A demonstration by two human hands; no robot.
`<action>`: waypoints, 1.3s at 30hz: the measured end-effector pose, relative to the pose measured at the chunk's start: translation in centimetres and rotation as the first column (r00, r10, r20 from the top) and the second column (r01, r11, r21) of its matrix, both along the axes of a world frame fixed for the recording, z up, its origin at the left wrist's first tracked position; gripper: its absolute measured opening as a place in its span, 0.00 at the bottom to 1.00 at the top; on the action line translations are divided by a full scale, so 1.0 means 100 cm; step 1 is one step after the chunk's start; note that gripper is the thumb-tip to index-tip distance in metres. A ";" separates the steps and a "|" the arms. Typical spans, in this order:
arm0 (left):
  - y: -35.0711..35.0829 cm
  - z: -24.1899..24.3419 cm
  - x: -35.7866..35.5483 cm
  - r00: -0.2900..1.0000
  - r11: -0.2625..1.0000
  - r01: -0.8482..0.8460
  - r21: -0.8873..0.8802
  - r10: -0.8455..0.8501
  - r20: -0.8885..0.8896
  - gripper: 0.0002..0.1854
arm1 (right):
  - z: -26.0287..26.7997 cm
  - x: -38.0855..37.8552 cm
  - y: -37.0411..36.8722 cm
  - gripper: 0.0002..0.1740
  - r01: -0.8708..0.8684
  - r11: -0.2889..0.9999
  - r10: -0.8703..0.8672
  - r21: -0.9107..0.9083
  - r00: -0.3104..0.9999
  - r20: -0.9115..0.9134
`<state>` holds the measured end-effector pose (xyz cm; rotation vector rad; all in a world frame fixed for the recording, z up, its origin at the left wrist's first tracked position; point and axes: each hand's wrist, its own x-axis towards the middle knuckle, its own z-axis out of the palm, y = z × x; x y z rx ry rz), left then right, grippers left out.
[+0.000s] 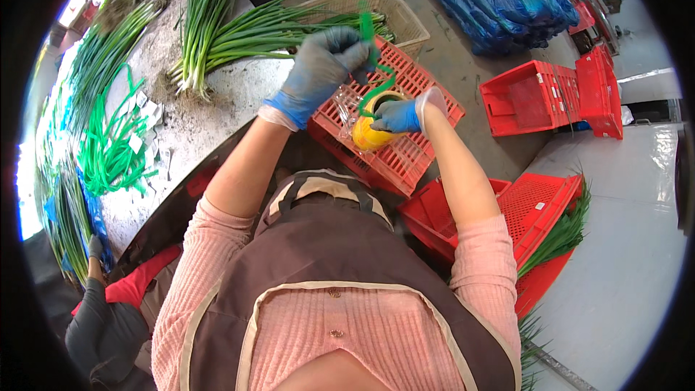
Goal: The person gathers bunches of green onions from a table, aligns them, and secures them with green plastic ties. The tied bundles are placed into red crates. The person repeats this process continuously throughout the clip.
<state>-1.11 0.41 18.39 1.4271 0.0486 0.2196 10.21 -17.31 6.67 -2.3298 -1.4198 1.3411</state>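
Note:
In front of me a yellow roll (371,134) with a hollow core, partly in clear plastic, stands on an upturned red plastic crate (404,171). My left hand (331,68), in a grey-and-blue glove, is raised over the crate and grips a green plastic strip (386,84), blurred at its upper end. The strip runs down to the roll, where my right hand (396,117), in a blue glove, has its fingers at the opening; whether they pinch the strip is unclear. Bunched green onions (201,38) lie on the table to the left.
The dirty metal table (244,84) also bears green strips with white tags (114,146). Behind the roll stands a beige crate (404,0). Blue plastic-wrapped bundles (499,0) and red crates (535,98) are farther right. At the lower left, a co-worker's gloved hand (95,247) touches onions.

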 end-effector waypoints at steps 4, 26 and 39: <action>-0.005 -0.051 0.007 0.978 0.988 0.031 0.152 0.002 -0.208 0.10 | 0.020 0.010 0.010 0.24 0.030 0.994 -0.046 -0.106 0.986 -0.157; -0.061 -0.124 0.036 0.998 0.981 -0.058 0.187 0.061 -0.013 0.10 | 0.047 -0.044 -0.064 0.08 0.674 0.223 -0.799 0.705 0.540 -0.263; -0.100 -0.104 0.018 0.985 0.970 -0.168 0.174 0.160 0.058 0.08 | 0.053 -0.068 -0.084 0.10 0.835 0.026 -0.745 0.549 0.382 -0.547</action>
